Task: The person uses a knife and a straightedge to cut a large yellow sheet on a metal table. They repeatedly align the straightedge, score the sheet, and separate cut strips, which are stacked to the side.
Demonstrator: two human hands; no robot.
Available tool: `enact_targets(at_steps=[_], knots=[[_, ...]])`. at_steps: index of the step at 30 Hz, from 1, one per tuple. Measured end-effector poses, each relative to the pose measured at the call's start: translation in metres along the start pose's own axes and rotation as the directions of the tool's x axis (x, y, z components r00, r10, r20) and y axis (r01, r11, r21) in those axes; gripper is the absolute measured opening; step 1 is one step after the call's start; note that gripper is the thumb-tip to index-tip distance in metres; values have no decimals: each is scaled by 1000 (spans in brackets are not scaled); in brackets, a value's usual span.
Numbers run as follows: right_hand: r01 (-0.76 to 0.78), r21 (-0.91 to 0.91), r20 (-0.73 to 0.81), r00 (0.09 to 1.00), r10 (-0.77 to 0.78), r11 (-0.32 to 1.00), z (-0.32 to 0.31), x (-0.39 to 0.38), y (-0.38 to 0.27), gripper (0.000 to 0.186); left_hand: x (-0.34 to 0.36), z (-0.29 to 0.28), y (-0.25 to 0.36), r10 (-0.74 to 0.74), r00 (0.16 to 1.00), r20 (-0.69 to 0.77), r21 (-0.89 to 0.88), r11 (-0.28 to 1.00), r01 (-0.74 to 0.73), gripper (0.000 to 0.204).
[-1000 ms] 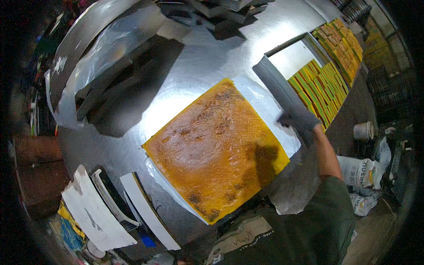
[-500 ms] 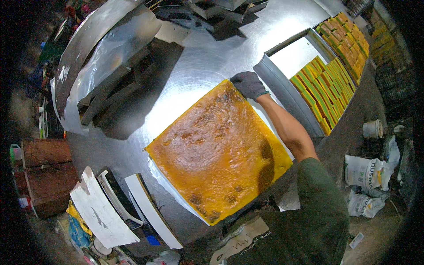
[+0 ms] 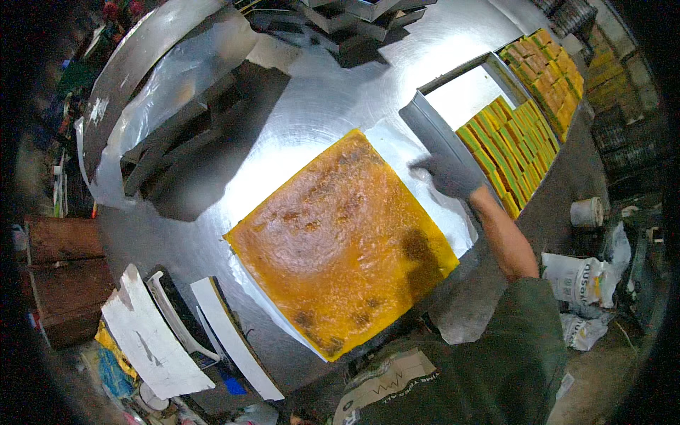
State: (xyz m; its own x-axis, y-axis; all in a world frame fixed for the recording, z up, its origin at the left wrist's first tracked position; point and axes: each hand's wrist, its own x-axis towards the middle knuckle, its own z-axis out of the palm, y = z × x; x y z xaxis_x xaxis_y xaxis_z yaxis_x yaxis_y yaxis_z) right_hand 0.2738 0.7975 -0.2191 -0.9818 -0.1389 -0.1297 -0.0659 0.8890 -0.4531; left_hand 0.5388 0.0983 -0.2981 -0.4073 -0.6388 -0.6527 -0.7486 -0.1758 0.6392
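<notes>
A large square slab of yellow cake (image 3: 340, 241) with a glossy browned top lies on a white paper sheet (image 3: 462, 237) on the metal table. The sheet sticks out past the slab's right side and shows as a strip along its lower left side. My right hand (image 3: 453, 176), in a dark grey glove, is just right of the slab with its fingers closed on the crinkled sheet; motion blurs the fingertips. A dark shadow falls over the slab's right corner. My left hand does not show.
Right of my hand, a metal frame (image 3: 443, 131) holds rows of green-and-yellow cut strips (image 3: 513, 152), with browned cut pieces (image 3: 544, 78) beyond. Metal trays (image 3: 347, 25) are stacked at the back. Curved metal sheets (image 3: 170, 85) stand far left; white boards (image 3: 152, 333) lie near left.
My right hand has left the slab's far corner and moved right and nearer to me. More of the white sheet now shows along the slab's right side.
</notes>
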Motion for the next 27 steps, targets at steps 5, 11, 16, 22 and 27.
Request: enact_targets(at_steps=[5, 11, 16, 22, 27], knots=[[246, -363, -196, 923, -332, 899, 19, 174, -25, 53, -6, -2, 4, 16, 1000, -15, 7, 1000, -16, 67], [482, -420, 205, 876, -437, 769, 19, 211, 2, 80, -10, -10, 4, 16, 999, -32, 32, 999, -15, 66], [450, -479, 207, 892, -402, 754, 20, 104, 40, 72, -3, -5, 2, -9, 1000, -26, 32, 999, 10, 66], [-207, -116, 364, 901, 235, 972, -15, -52, 23, 27, 7, 11, 8, -20, 999, 26, 60, 998, 18, 65], [113, -260, 40, 994, -106, 959, 2, 1, 2, 23, 7, 21, 15, -2, 998, 58, 68, 998, -2, 65]])
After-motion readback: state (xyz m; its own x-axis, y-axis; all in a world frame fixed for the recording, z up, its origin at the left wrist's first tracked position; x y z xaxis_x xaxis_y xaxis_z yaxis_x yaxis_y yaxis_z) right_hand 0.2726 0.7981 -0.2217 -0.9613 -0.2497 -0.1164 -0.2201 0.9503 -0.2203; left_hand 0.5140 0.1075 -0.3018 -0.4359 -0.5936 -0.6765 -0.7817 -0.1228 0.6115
